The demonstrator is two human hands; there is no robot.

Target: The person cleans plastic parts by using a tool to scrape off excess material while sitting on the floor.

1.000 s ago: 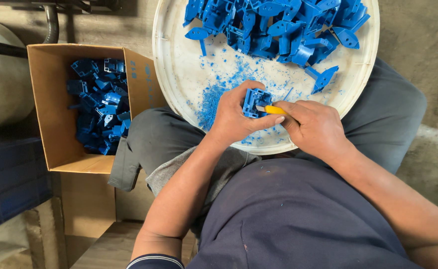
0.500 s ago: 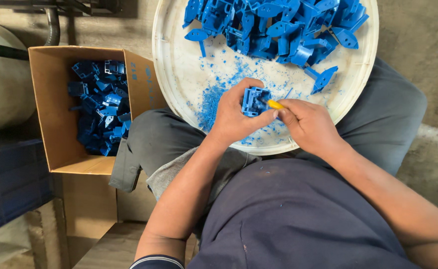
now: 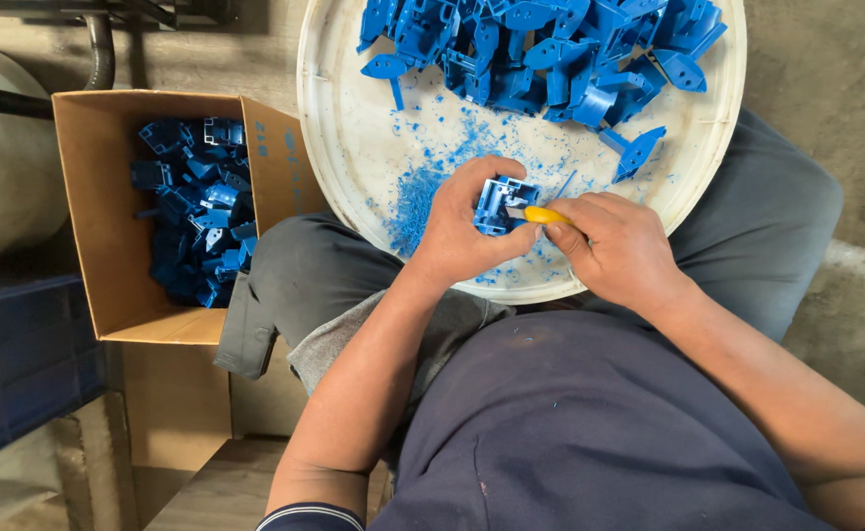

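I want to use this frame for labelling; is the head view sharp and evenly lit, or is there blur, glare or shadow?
Head view: sharp, no motion blur on left hand or right hand; soft even light, no glare on the white tray; cardboard box interior shadowed; edges bow slightly.

A round white tray (image 3: 354,147) is carried on the seated person's lap. At its twelve o'clock edge a heap of blue plastic parts (image 3: 550,49) is piled. Blue shavings (image 3: 418,192) are scattered across the middle and gathered thickly toward eight o'clock. On the concrete floor (image 3: 816,59), at nine o'clock from the tray, an open cardboard box (image 3: 98,246) filled with more blue parts (image 3: 197,211) is set.
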